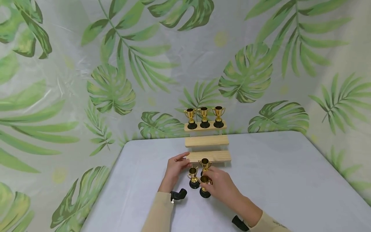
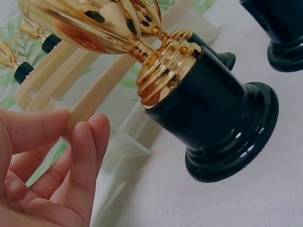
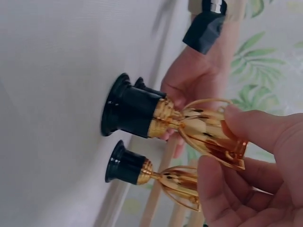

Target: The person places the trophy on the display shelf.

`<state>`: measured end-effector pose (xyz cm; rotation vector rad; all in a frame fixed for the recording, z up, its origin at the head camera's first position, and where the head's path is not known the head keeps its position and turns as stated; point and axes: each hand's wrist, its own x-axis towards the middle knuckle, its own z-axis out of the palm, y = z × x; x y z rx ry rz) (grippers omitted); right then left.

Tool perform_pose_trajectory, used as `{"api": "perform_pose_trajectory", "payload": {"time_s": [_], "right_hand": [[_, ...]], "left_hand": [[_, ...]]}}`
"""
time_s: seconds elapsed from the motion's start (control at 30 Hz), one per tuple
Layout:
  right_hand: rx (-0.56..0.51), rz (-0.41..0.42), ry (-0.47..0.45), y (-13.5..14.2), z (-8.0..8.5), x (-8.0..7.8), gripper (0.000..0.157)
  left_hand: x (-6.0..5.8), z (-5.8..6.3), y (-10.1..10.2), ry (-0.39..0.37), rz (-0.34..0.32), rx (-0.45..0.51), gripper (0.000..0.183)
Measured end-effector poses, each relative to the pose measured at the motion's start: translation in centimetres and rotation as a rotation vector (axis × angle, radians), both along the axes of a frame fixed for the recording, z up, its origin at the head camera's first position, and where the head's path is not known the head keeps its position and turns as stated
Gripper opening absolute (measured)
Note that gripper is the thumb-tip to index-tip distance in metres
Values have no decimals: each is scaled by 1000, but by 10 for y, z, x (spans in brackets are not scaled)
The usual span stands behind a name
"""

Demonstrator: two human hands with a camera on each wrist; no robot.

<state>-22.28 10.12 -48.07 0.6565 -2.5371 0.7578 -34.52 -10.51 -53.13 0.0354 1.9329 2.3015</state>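
Note:
My left hand (image 1: 175, 169) pinches the left end of the lowest step of a wooden tiered stand (image 1: 213, 156), thumb and fingertips on the board's end in the left wrist view. With thumb and fingers, my right hand (image 1: 223, 185) holds the cup part of the nearest small gold trophy (image 3: 137, 111), which has a black base. Two similar trophies stand close by: a left trophy (image 1: 194, 183) between the hands, and a rear trophy (image 1: 204, 163) in front of the stand, partly hidden by the right hand.
Three more gold trophies (image 1: 204, 124) stand in a row on the top step. The middle step (image 1: 207, 141) is bare wood. A white cloth covers the table (image 1: 269, 174), and a leaf-patterned curtain (image 1: 185, 51) hangs behind. Black wrist devices (image 1: 178, 194) sit on both wrists.

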Motion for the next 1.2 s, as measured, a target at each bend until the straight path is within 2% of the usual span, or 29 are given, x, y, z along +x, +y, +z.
{"api": "perform_pose_trajectory", "payload": {"time_s": [0.33, 0.73, 1.2], "right_hand": [[-11, -49, -68, 7, 22, 8, 29], [-37, -108, -210, 15, 44, 16, 33], [-22, -123, -189, 32, 54, 12, 33]], "left_hand": [[1, 3, 1, 0, 7, 16, 38], [0, 2, 1, -11, 15, 8, 38], [-3, -2, 1, -16, 16, 9, 38]]}}
